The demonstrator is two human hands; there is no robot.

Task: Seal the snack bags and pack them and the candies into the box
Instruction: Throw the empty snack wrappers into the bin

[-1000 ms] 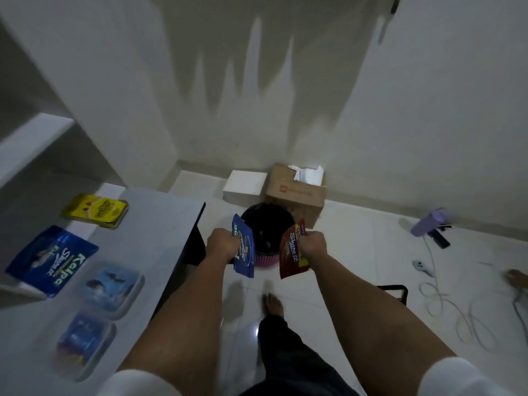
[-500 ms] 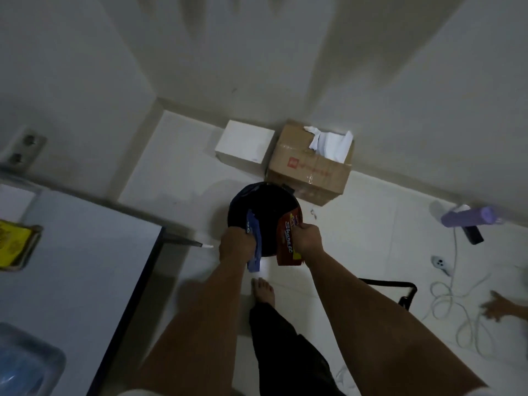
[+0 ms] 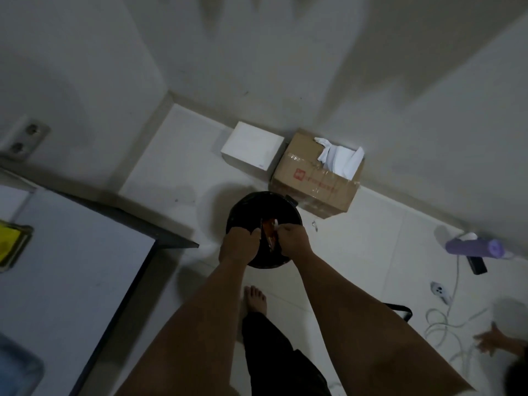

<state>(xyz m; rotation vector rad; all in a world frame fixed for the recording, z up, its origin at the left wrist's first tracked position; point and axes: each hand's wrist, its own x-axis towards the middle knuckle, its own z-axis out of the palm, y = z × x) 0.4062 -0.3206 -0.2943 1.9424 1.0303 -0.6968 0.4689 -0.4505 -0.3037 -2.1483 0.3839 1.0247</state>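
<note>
Yellow pack (image 3: 8, 247) sits at the table's (image 3: 85, 281) left edge. Your left hand (image 3: 238, 244) is over the black bin (image 3: 264, 208) on the floor, fingers curled; what they hold is hidden. Your right hand (image 3: 294, 241) pinches the red snack bag (image 3: 270, 231) over the bin. Cardboard box (image 3: 314, 178) stands just beyond, against the wall.

A black bin (image 3: 264, 207) stands on the tiled floor just beside a cardboard box (image 3: 311, 178) and a white box (image 3: 251, 145). A purple bottle (image 3: 471, 248) lies near white cables (image 3: 440, 321).
</note>
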